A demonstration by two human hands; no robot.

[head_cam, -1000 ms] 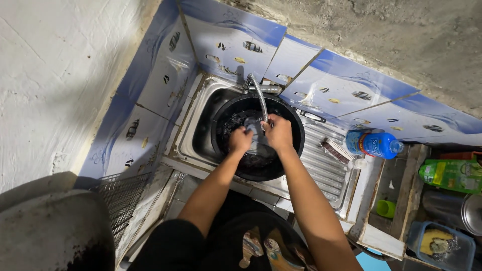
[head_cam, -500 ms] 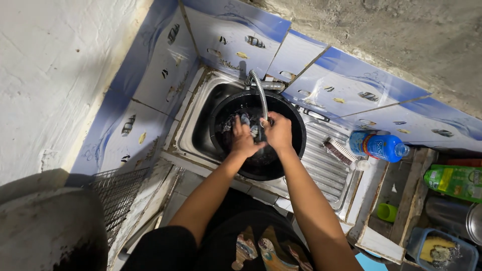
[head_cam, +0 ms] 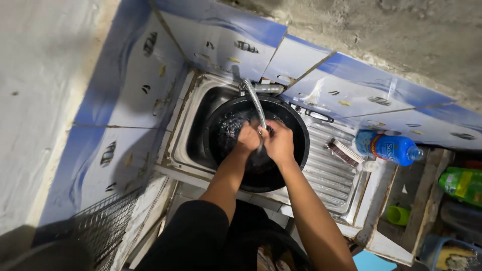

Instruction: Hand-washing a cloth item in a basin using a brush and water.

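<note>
Pressing together over one round black plastic basin (head_cam: 296, 150), under one ribbed metal hose (head_cam: 255, 103): left hand (head_cam: 248, 138), right hand (head_cam: 278, 144), both curled, grip unclear.

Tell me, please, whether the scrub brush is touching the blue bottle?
Apart. The head view shows ribbed drainboard between the scrub brush and the blue bottle.

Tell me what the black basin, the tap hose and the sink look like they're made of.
Basin: probably plastic, smooth glossy black with a rolled rim. Tap hose: metal by its look, ribbed, silvery and flexible. Sink: likely stainless steel, dull grey sheen with pressed drainboard ridges, stained at the edges.
</note>
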